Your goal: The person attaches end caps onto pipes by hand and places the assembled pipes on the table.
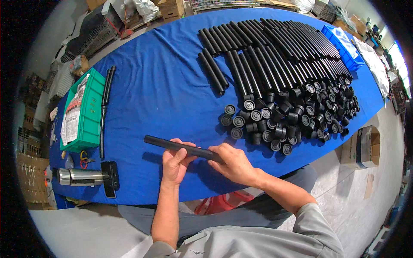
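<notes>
Both hands grip one black tube (183, 148) just above the blue table (150, 86). The left hand (175, 162) wraps its fingers around the tube's middle, thumb on top. The right hand (234, 163) closes over the tube's right end, fingers curled tight on it. Beyond the right fingertips lies a heap of black caps (284, 116), with rows of black tubes (275, 51) past them. Well left of the left fingers sit a green bin (90, 112) and a steel flask (81, 176).
</notes>
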The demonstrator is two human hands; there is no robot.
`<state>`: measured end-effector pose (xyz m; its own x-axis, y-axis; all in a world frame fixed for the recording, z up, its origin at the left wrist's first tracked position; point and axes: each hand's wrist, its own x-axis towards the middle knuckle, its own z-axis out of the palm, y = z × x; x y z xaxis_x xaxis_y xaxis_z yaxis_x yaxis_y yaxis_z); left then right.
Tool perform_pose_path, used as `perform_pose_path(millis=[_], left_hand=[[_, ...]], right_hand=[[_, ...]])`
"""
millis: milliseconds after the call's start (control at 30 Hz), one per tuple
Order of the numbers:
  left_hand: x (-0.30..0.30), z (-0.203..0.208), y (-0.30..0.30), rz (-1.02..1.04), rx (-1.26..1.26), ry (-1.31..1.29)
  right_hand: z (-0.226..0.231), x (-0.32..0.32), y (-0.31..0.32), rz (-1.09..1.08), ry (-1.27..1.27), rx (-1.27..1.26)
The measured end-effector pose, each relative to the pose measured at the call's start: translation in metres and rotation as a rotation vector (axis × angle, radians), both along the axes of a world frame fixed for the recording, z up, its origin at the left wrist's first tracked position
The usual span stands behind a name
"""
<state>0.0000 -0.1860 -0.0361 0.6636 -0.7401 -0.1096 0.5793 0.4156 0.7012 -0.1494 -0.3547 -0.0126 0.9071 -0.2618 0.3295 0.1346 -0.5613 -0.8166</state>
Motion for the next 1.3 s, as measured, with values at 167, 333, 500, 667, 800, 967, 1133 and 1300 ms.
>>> perform_pose_path(millis=[167, 333, 500, 667, 800, 967, 1133, 1300], left_hand=[[0.002, -0.001, 0.003, -0.013, -0.019, -0.005], [0.001, -0.001, -0.002, -0.024, -0.016, 0.049], [0.001, 0.005, 0.002, -0.022, -0.015, 0.000], [-0.002, 0.005, -0.005, -0.010, 0.026, 0.012], [0.001, -0.001, 0.003, -0.026, -0.013, 0.007], [-0.001, 0.001, -0.003, 0.002, -0.006, 0.007], [0.002, 0.003, 0.002, -0.022, -0.011, 0.016], [-0.001, 0.003, -0.003, -0.023, 0.002, 0.035]], right_hand=[[0.021, 0.000, -0.003, 0.080, 0.288, 0.467], [0.002, 0.000, 0.002, -0.041, -0.037, -0.055], [0.016, 0.001, 0.000, 0.032, 0.073, 0.112], [0.007, -0.002, -0.003, -0.019, 0.056, 0.036], [0.009, -0.002, 0.002, 0.044, 0.058, 0.187], [0.010, -0.001, -0.001, -0.012, 0.100, 0.284], [0.014, -0.001, 0.000, 0.024, -0.016, 0.082], [-0.002, 0.001, -0.002, -0.008, 0.196, 0.283]])
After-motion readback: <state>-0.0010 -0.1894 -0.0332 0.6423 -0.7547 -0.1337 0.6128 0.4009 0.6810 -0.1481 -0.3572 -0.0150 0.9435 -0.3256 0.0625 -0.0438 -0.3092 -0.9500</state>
